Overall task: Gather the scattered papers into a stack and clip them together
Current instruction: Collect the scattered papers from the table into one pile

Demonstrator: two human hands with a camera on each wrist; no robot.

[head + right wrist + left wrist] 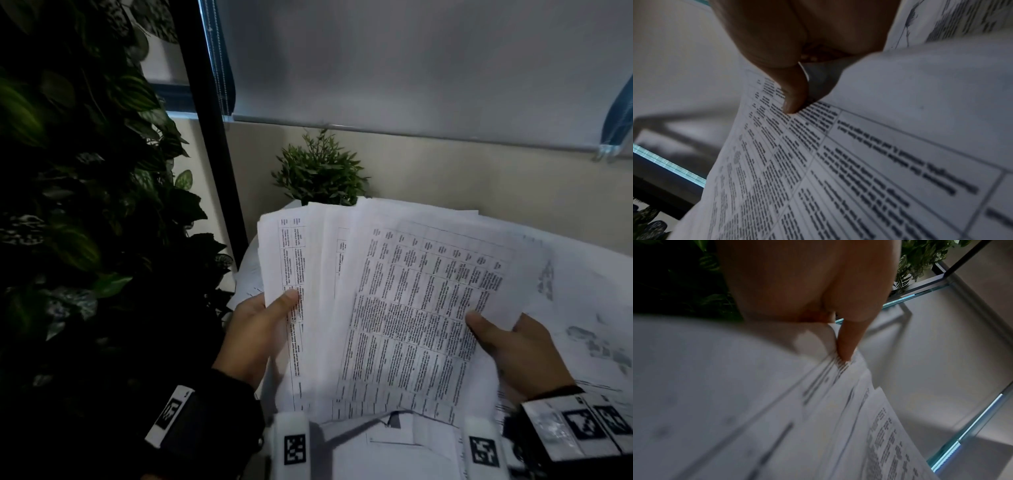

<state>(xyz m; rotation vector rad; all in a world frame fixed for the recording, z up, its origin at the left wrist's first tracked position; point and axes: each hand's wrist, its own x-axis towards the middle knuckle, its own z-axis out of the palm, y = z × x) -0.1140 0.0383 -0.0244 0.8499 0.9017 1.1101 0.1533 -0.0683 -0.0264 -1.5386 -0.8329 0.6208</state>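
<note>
Small potted plant (320,171) by wall, leafy foliage (68,171) at left.

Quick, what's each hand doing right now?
Left hand: pinches the left side of the fanned papers.
Right hand: pinches their right side, thumb on top.

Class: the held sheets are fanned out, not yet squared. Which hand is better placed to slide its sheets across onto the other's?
Probably the right hand: its thumb pins the top printed sheet, which overlaps the sheets under the left hand's thumb.
</note>
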